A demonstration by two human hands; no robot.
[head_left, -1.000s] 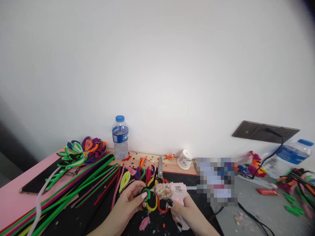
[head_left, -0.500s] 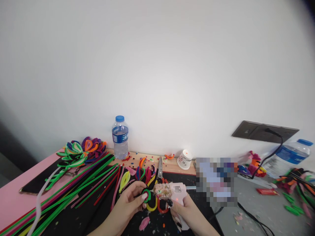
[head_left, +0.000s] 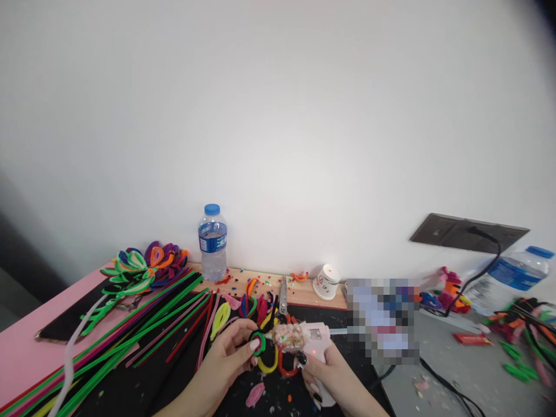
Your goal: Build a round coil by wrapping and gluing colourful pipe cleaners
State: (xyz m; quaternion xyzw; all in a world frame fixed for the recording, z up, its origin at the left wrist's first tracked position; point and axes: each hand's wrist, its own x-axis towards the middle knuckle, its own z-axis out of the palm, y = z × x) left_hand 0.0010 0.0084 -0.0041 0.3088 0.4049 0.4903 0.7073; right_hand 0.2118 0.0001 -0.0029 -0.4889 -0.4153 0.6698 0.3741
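Observation:
Between the fingers of my left hand (head_left: 232, 356) is a small coiled pipe-cleaner ring (head_left: 259, 343), green with a dark rim and some red at its centre. My right hand (head_left: 325, 373) is wrapped round the handle of a pink hot glue gun (head_left: 316, 339), its red light lit. Glue-crusted and fuzzy, the gun's front end points left, with the nozzle at the ring's edge; I cannot tell if they touch. A clear glue stick (head_left: 339, 332) sticks out of the back. Beneath lie scissors (head_left: 283, 295) and a yellow pipe-cleaner loop (head_left: 269, 366). A pink looped petal (head_left: 255, 394) lies in front.
Long pipe cleaners (head_left: 143, 336) spread across the left, beside a bundle of looped petals (head_left: 147, 263). A water bottle (head_left: 212, 243) and a paper cup (head_left: 326, 282) stand by the wall. Black cables (head_left: 452, 385) cross the grey surface at right, near green petals (head_left: 516, 362).
The hands have barely moved. The glue gun sits very slightly further right, and its nozzle now shows against the green ring's edge.

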